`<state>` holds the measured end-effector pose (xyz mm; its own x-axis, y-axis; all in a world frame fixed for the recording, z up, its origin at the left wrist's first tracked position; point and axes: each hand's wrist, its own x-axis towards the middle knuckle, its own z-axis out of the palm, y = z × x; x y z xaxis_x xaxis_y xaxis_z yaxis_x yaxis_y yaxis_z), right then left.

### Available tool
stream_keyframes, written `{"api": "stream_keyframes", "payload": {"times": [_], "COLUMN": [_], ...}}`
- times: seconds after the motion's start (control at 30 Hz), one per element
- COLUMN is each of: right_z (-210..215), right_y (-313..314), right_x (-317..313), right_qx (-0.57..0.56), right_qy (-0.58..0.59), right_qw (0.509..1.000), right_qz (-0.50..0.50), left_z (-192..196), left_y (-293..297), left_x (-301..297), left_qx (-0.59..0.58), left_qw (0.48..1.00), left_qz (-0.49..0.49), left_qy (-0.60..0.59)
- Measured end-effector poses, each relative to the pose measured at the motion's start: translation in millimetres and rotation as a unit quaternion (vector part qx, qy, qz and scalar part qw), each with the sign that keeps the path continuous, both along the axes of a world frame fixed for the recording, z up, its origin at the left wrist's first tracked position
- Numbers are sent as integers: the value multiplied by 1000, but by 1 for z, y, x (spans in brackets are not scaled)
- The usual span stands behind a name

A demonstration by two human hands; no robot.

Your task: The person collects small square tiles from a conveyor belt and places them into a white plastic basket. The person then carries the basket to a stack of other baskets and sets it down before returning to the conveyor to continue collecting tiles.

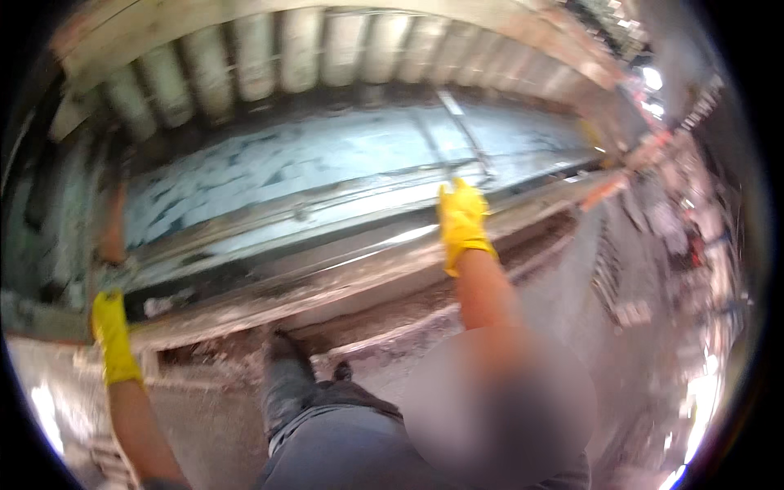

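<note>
My right hand [464, 219], in a yellow glove, reaches over the near edge of a long trough [351, 282]. Its fingers look closed beside the near end of a thin metal rod [465, 131]; what they hold is hidden. My left hand [116, 336], also in a yellow glove, is at the trough's near left corner. Blur hides its fingers. Between the hands, a pale strip [327, 214] runs lengthwise through the trough. Beyond it lies a bluish, shiny surface [286, 155] with dark patches.
A row of rounded slats [302, 53] stands along the far side under a wooden beam [245, 12]. A blurred reddish-brown upright shape [114, 224] is at the left end. Grey floor [563, 261] and blurred clutter [686, 220] lie to the right. My leg [287, 380] is close to the trough.
</note>
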<state>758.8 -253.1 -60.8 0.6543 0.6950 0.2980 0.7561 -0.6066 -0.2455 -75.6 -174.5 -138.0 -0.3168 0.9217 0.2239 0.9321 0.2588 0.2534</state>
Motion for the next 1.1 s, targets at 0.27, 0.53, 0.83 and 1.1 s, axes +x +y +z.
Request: {"api": "stream_keyframes", "payload": {"times": [0.27,0.53,0.83,1.1], "right_z": [10,37,-9,18], "right_y": [4,11,13,13], "right_x": [25,-9,47,13], "right_qx": [-57,-46,-19,-42], "right_qy": [61,117,59,83], "right_qw": [996,992,998,996], "right_qz": [-37,-27,-5,-18], "left_z": [76,63,77,61], "left_y": [-3,-8,-12,-11], "left_x": [76,61,80,60], "left_qx": [-48,-35,-33,-1], "left_qw": [995,996,994,994], "left_qz": [89,87,102,106], "left_qy": [23,7,-16,3]}}
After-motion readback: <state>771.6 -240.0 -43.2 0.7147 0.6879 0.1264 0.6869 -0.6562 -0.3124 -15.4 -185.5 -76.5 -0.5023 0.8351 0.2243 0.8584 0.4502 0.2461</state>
